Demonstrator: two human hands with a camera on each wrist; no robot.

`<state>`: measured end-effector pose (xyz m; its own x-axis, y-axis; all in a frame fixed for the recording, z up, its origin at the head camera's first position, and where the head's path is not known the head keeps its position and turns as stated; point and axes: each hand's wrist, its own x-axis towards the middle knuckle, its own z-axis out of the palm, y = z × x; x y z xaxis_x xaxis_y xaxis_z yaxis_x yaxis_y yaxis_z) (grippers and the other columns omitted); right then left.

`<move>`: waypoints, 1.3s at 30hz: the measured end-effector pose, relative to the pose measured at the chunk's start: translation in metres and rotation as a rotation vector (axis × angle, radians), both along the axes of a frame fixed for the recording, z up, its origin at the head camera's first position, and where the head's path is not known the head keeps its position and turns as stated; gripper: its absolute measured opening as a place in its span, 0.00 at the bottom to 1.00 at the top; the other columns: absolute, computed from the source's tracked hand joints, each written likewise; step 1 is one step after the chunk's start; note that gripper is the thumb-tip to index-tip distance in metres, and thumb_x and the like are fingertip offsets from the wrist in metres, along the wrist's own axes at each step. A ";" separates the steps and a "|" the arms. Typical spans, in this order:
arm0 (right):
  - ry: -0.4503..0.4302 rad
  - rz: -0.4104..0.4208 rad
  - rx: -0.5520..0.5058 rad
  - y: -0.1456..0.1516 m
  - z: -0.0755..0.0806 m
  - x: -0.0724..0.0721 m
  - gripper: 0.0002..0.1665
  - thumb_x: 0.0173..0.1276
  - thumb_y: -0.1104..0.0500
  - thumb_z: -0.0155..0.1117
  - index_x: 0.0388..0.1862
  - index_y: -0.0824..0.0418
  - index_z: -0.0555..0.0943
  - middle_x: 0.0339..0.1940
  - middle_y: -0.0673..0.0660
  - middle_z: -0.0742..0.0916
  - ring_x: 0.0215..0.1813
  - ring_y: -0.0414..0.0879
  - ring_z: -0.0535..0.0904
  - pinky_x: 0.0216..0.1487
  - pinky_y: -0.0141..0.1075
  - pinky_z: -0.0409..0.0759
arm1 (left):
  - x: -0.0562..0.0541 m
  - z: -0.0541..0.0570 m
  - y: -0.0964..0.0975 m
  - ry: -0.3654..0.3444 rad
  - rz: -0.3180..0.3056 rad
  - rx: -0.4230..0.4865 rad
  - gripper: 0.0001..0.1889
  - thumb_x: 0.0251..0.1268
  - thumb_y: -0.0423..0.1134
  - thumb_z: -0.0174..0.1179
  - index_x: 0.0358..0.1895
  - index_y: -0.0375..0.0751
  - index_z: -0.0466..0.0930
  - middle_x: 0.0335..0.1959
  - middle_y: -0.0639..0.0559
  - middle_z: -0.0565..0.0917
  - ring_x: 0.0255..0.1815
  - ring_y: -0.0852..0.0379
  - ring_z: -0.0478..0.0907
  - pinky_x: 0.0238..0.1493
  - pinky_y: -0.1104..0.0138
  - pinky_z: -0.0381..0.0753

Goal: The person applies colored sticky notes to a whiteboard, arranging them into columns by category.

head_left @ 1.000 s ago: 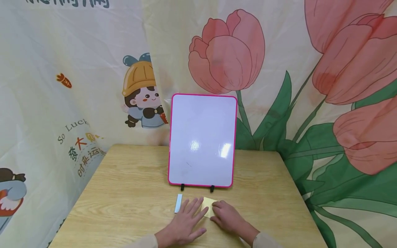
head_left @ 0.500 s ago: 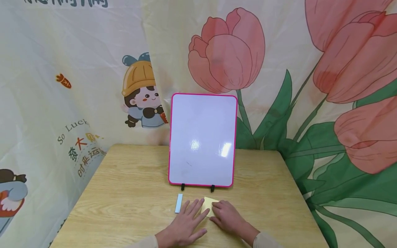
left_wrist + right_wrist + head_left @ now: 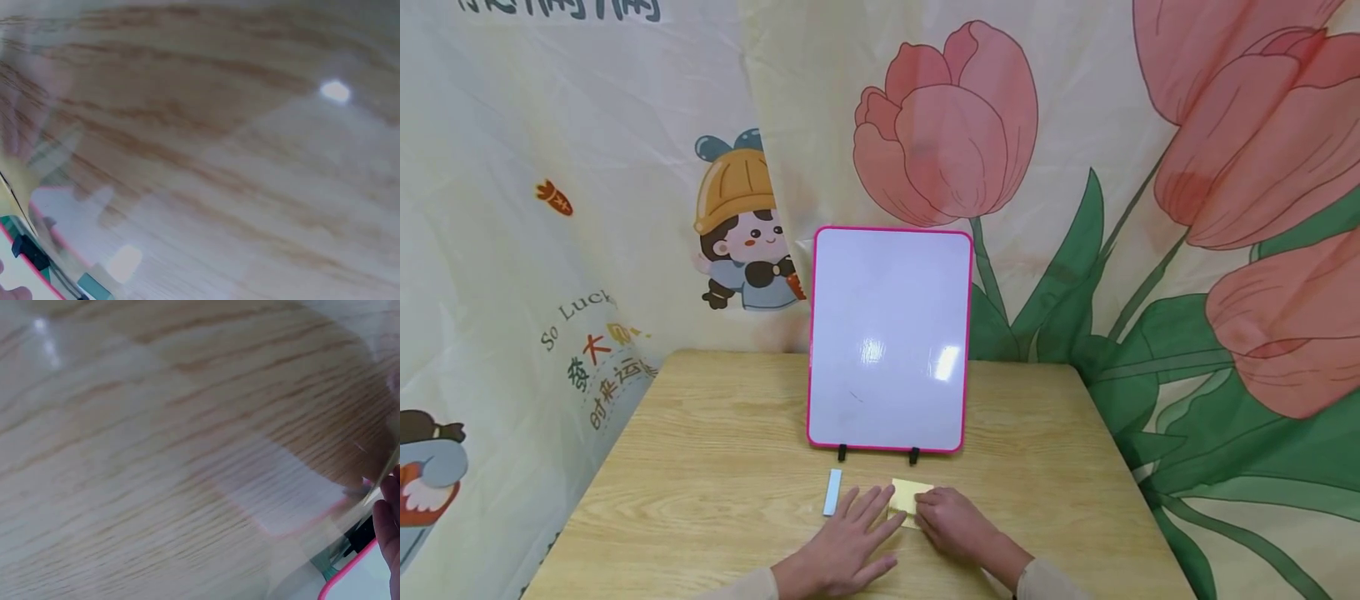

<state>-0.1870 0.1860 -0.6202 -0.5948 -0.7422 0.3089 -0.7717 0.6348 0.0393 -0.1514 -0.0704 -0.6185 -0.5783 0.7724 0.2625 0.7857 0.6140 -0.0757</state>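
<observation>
A small yellow square of paper (image 3: 902, 493), like a sticky note, lies near the front of the table between the hands. My left hand (image 3: 848, 543) rests palm down with fingers spread, its fingertips at the paper's left edge. With curled fingers, my right hand (image 3: 957, 523) pinches the right side of the paper, covering that edge. A second yellow edge shows just below the upper part. The right wrist view catches only the fingers (image 3: 387, 525) of that hand, beside a thin yellow edge. Just beyond the left fingertips is a light blue strip (image 3: 832, 492).
A whiteboard (image 3: 887, 333) with a pink frame stands upright on small black feet (image 3: 913, 456) behind the hands. The wooden table (image 3: 715, 467) reaches back to a printed cloth (image 3: 647, 167) with tulips and cartoon figures.
My right hand has shifted slightly to the right and turned a little, and the yellow paper's right side has moved with it. The left hand stays almost in place.
</observation>
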 end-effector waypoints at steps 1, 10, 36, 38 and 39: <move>0.001 -0.003 0.001 -0.001 0.000 0.000 0.05 0.64 0.56 0.68 0.34 0.57 0.86 0.45 0.54 0.90 0.46 0.47 0.86 0.52 0.40 0.82 | 0.000 0.000 0.000 0.007 -0.002 -0.004 0.31 0.77 0.62 0.33 0.77 0.55 0.59 0.79 0.41 0.55 0.77 0.42 0.59 0.69 0.42 0.64; -0.087 -0.011 -0.155 -0.004 0.011 -0.004 0.09 0.52 0.69 0.70 0.21 0.57 0.82 0.23 0.48 0.87 0.25 0.39 0.78 0.36 0.33 0.80 | 0.000 0.002 0.000 0.002 -0.018 -0.035 0.32 0.77 0.63 0.31 0.78 0.55 0.56 0.79 0.41 0.56 0.78 0.43 0.58 0.70 0.43 0.63; -0.255 -0.141 -0.343 0.004 0.002 -0.012 0.10 0.62 0.54 0.72 0.21 0.50 0.87 0.21 0.40 0.87 0.25 0.24 0.77 0.57 0.57 0.78 | 0.001 0.002 -0.001 0.013 -0.088 -0.034 0.30 0.78 0.61 0.33 0.73 0.50 0.65 0.73 0.46 0.69 0.72 0.47 0.68 0.69 0.47 0.67; -0.269 -0.152 -0.359 0.003 0.002 -0.012 0.10 0.62 0.55 0.71 0.21 0.51 0.87 0.22 0.40 0.88 0.26 0.25 0.78 0.57 0.59 0.77 | 0.001 0.001 -0.001 0.018 -0.093 -0.041 0.30 0.78 0.61 0.33 0.73 0.51 0.64 0.72 0.46 0.70 0.71 0.48 0.69 0.69 0.48 0.67; -0.281 -0.160 -0.364 0.003 0.002 -0.011 0.10 0.62 0.56 0.71 0.21 0.51 0.87 0.23 0.41 0.88 0.26 0.26 0.78 0.58 0.60 0.76 | 0.000 0.000 -0.001 0.021 -0.095 -0.046 0.31 0.78 0.61 0.32 0.74 0.51 0.64 0.72 0.46 0.70 0.71 0.48 0.69 0.69 0.48 0.68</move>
<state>-0.1982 0.1888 -0.6180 -0.7901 -0.5082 0.3428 -0.6124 0.6801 -0.4031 -0.1510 -0.0719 -0.6188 -0.4970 0.8348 0.2370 0.8379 0.5327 -0.1189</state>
